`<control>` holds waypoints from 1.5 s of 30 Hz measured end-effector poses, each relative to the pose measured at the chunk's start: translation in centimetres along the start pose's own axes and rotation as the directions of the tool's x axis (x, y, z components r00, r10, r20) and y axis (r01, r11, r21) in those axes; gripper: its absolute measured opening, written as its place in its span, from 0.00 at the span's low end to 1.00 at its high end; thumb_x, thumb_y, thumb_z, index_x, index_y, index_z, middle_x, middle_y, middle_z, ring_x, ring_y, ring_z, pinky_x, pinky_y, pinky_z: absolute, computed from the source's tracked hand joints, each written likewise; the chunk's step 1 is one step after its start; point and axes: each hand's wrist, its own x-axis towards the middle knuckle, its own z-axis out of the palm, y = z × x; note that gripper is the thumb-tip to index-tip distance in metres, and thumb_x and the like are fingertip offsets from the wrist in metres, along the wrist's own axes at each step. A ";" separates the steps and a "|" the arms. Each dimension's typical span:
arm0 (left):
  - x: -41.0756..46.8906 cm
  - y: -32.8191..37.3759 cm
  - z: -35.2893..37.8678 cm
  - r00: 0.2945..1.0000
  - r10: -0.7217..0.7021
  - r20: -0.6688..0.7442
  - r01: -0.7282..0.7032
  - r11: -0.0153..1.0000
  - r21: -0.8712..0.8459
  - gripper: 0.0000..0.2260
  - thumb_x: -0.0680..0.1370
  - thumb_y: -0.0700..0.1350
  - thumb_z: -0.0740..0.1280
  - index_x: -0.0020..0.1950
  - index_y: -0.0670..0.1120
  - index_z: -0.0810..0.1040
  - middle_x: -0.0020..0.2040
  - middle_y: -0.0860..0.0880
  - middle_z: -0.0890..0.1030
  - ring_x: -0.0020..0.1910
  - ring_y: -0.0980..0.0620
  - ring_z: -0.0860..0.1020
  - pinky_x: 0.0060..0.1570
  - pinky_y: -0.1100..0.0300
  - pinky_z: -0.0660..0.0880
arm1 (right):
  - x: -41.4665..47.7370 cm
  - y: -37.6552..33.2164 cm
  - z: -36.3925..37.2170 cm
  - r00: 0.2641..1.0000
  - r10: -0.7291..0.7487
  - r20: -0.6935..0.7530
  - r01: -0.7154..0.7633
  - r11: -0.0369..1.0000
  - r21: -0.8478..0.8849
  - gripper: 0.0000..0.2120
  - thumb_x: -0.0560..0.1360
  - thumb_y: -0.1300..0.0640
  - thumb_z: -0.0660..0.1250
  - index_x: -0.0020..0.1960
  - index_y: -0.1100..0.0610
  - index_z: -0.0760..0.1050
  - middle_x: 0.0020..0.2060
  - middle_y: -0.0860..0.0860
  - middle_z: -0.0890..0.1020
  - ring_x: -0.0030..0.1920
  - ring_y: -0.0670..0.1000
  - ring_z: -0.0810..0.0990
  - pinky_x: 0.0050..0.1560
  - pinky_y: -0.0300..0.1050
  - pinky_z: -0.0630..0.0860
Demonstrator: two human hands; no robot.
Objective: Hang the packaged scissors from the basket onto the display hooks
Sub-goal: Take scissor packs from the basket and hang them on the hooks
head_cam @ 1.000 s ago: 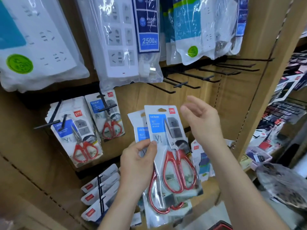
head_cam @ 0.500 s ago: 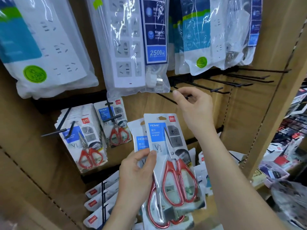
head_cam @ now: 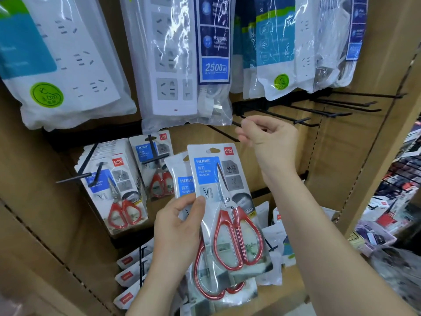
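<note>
A person's left hand (head_cam: pixel 180 226) grips a fan of packaged scissors (head_cam: pixel 227 213), at least two packs, thumb across the front card. It holds them hang-holes up, just in front of the display board (head_cam: pixel 330 167). The right hand (head_cam: pixel 271 142) hovers at 1 o'clock of the packs, fingers curled in narrow beside the tip of a bare black hook (head_cam: pixel 222 132). Can't tell if it pinches the wire or only nears it. More empty hooks (head_cam: pixel 364 94) run off toward 2 o'clock. At 9 o'clock, two hooks carry hung scissors packs (head_cam: pixel 118 190), w/ a thick stack on the left one. Bagged power strips (head_cam: pixel 182 65) hang across 12 o'clock, lower ends just above the bare hook. The basket isn't in view.

Step in hand, by the look of it: picking & steadying a free hook before loading. The next move likely calls for lifting the front pack off the fan, lining its hang-hole (head_cam: pixel 213 151) up w/ the hook tip and sliding it back to the board. That has to happen w/o snagging the bag overhead or letting the rear pack slip from the left-hand grip.
</note>
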 end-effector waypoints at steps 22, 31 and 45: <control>0.5 -1.6 -0.6 0.997 -0.005 0.078 0.009 0.999 -0.053 0.08 0.79 0.44 0.67 0.44 0.50 0.85 0.47 0.44 0.85 0.51 0.45 0.81 0.57 0.48 0.77 | -1.7 1.0 -1.0 0.944 0.085 0.320 -0.005 0.970 -0.245 0.31 0.70 0.39 0.72 0.69 0.48 0.70 0.65 0.47 0.77 0.66 0.45 0.75 0.64 0.46 0.74; 0.1 -1.8 0.7 0.992 -0.120 0.035 0.124 0.982 -0.145 0.13 0.69 0.57 0.70 0.49 0.52 0.85 0.49 0.56 0.86 0.53 0.59 0.82 0.62 0.51 0.76 | -6.7 3.1 -4.1 0.963 0.183 0.199 -0.164 0.980 -0.109 0.08 0.75 0.64 0.72 0.52 0.56 0.82 0.44 0.47 0.87 0.45 0.46 0.86 0.42 0.38 0.82; -0.4 -3.0 -1.5 0.993 -0.101 0.061 0.102 0.995 -0.007 0.06 0.73 0.45 0.73 0.42 0.57 0.85 0.46 0.60 0.85 0.48 0.69 0.79 0.45 0.75 0.73 | -5.1 3.6 -4.2 0.955 0.284 0.081 -0.287 0.958 0.026 0.07 0.77 0.63 0.69 0.54 0.56 0.81 0.45 0.53 0.87 0.46 0.54 0.87 0.45 0.50 0.82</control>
